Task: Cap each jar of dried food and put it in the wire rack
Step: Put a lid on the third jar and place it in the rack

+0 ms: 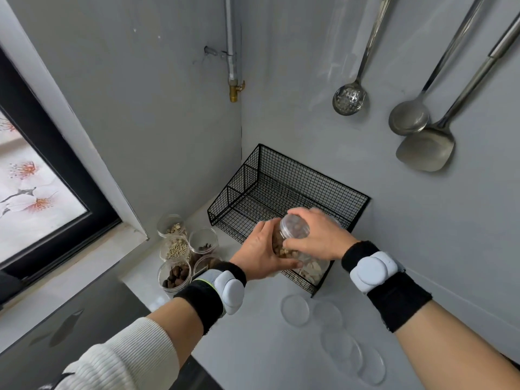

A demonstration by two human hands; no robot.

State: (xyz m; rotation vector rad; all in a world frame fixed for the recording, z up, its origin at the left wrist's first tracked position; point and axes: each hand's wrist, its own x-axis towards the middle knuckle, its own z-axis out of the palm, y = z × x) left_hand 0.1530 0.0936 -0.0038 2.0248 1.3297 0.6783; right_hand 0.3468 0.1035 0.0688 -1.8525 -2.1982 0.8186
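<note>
Clear plastic fills our hands: our left hand (pixel 259 254) wraps its fingers round the body of a tilted jar (pixel 284 244) of brown dried food, while our right hand (pixel 320 237) curls its fingers round the lid (pixel 294 226) at the jar's mouth. We hold it just above the front edge of the black wire rack (pixel 281 181) on the counter (pixel 253 347). Other open jars (pixel 185 249) stand to the left and spare lids (pixel 295 309) lie nearer us.

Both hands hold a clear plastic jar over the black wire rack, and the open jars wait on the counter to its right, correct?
No. The head view shows the open jars on the counter left of the black wire rack, not its right. The left hand and right hand do hold the clear plastic jar over it.
</note>
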